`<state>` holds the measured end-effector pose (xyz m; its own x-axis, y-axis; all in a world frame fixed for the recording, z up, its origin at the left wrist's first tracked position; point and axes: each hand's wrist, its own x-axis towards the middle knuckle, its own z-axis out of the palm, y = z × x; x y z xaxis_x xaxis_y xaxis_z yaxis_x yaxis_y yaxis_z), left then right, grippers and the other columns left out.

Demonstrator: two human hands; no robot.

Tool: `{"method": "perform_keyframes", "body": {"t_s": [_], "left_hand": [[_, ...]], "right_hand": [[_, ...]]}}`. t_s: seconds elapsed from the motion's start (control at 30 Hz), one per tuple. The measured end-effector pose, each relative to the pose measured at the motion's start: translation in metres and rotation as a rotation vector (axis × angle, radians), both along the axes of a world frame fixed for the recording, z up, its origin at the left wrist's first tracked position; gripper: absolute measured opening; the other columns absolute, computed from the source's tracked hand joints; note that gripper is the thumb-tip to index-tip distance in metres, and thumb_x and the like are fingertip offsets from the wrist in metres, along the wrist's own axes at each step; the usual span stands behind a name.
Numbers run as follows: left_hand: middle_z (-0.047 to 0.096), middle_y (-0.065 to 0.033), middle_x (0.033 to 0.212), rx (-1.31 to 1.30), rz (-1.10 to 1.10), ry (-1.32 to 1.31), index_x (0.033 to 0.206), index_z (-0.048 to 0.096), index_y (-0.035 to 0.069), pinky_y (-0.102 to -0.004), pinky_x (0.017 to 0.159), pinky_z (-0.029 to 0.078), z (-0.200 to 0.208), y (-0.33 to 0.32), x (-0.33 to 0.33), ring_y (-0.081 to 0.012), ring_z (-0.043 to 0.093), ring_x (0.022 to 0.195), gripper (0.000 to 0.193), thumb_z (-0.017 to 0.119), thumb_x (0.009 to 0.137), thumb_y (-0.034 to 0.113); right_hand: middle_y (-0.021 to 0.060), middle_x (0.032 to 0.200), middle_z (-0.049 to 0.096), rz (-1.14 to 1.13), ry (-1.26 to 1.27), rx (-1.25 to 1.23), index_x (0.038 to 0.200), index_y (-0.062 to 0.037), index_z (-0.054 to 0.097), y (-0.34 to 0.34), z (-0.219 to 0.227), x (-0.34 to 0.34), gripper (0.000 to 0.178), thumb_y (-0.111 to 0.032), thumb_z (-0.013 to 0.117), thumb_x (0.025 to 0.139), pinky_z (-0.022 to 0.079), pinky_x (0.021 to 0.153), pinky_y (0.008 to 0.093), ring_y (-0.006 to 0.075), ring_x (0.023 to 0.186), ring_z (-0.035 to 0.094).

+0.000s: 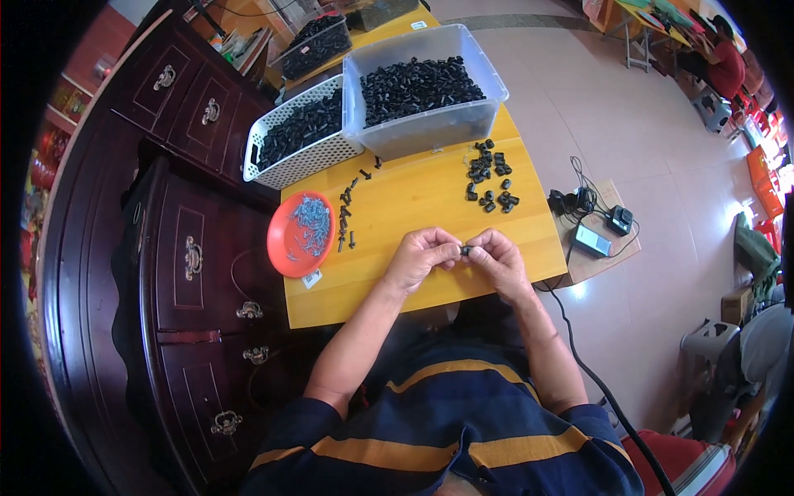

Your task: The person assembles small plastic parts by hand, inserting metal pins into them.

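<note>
Tabletop (405, 211), piece (black) (466, 250) between left grip (420, 257) and right grip (503, 263)

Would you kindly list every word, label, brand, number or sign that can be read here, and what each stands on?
None can be read.
White sticker on the yellow table, beside the red plate: too small.
Far sticker on a yellow surface behind the clear bin: too small.
Held black part: no lettering discernible.
</note>
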<state>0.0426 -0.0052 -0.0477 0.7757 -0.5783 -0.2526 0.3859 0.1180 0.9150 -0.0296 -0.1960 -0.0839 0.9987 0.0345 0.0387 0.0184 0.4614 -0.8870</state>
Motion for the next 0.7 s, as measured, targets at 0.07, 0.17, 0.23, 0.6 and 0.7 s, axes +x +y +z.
{"method": "perform_keyframes", "body": {"t_s": [0.07, 0.17, 0.23, 0.6, 0.7], "left_hand": [[0.072, -0.0039, 0.086, -0.01, -0.008, -0.076, 0.097, 0.072, 0.003, -0.0234, 0.071, 0.055, -0.002, -0.001, 0.0, -0.0096, 0.065, 0.073, 0.008, 0.075, 0.091, 0.008], [0.072, -0.0037, 0.085, 0.007, 0.014, -0.171, 0.097, 0.072, 0.002, -0.0224, 0.07, 0.054, -0.002, -0.004, -0.002, -0.0087, 0.064, 0.073, 0.006, 0.073, 0.092, 0.005], [0.072, -0.0037, 0.085, 0.036, 0.019, -0.215, 0.095, 0.072, 0.002, -0.0222, 0.07, 0.054, 0.003, -0.006, -0.002, -0.0082, 0.064, 0.073, 0.004, 0.072, 0.092, 0.003], [0.073, -0.0058, 0.09, 0.298, 0.076, -0.601, 0.111, 0.07, -0.004, -0.0246, 0.077, 0.055, 0.028, -0.007, -0.001, -0.0104, 0.068, 0.081, 0.019, 0.071, 0.093, 0.004], [0.073, -0.0096, 0.098, 0.416, 0.092, -0.74, 0.12, 0.067, -0.001, -0.0277, 0.078, 0.056, 0.049, -0.007, -0.013, -0.0156, 0.07, 0.084, 0.034, 0.076, 0.088, 0.006]], "right_hand": [[0.0031, 0.094, 0.069, -0.006, 0.003, -0.008, 0.104, -0.0024, 0.06, 0.0, 0.0, 0.0, 0.008, -0.009, 0.063, 0.101, 0.052, 0.082, 0.0237, 0.0084, 0.087, 0.064], [0.0023, 0.093, 0.068, -0.03, 0.009, -0.106, 0.103, -0.0019, 0.06, 0.0, 0.007, 0.001, 0.008, -0.009, 0.064, 0.1, 0.052, 0.08, 0.0235, 0.008, 0.086, 0.064], [0.0025, 0.092, 0.068, -0.048, 0.012, -0.195, 0.102, -0.0017, 0.061, 0.002, 0.01, 0.002, 0.008, -0.008, 0.065, 0.1, 0.052, 0.079, 0.0235, 0.0078, 0.085, 0.063], [0.0053, 0.103, 0.069, -0.029, 0.104, 0.203, 0.115, -0.0035, 0.06, 0.022, 0.004, 0.006, 0.015, -0.012, 0.06, 0.102, 0.054, 0.087, 0.027, 0.0131, 0.093, 0.067], [0.0048, 0.105, 0.069, -0.04, 0.155, 0.292, 0.115, -0.0045, 0.06, 0.021, 0.003, 0.009, 0.014, -0.012, 0.06, 0.102, 0.054, 0.088, 0.0277, 0.0134, 0.093, 0.066]]}}
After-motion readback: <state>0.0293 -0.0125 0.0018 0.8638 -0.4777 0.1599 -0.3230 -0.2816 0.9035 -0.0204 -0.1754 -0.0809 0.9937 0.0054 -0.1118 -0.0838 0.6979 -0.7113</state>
